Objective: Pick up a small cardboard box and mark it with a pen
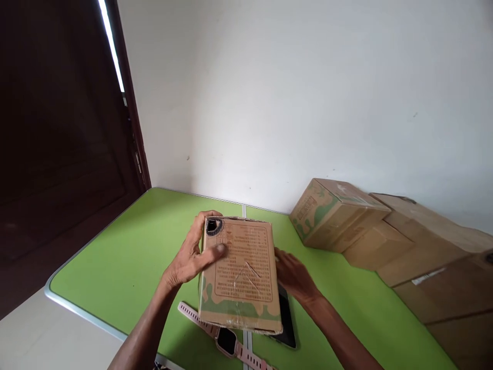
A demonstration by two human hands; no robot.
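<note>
Between my two hands is a small cardboard box (246, 257) with brown print and a green wavy band near its lower edge. My left hand (192, 257) grips its left side, thumb on the printed face and the other fingers behind. Against the right side lies my right hand (293, 272), its fingers partly hidden behind the box. A dark hole shows at the box's top left corner. Just below the box, a pink smartwatch (226, 341) rests on the green table (115, 267). A black phone-like slab (287, 318) is partly covered by the box.
Several cardboard boxes (423, 236) stand at the right against the white wall (300, 92), one with green print. A dark door (57, 128) is at the left. A pale surface (77, 334) lies beyond the table's metal edge at lower left.
</note>
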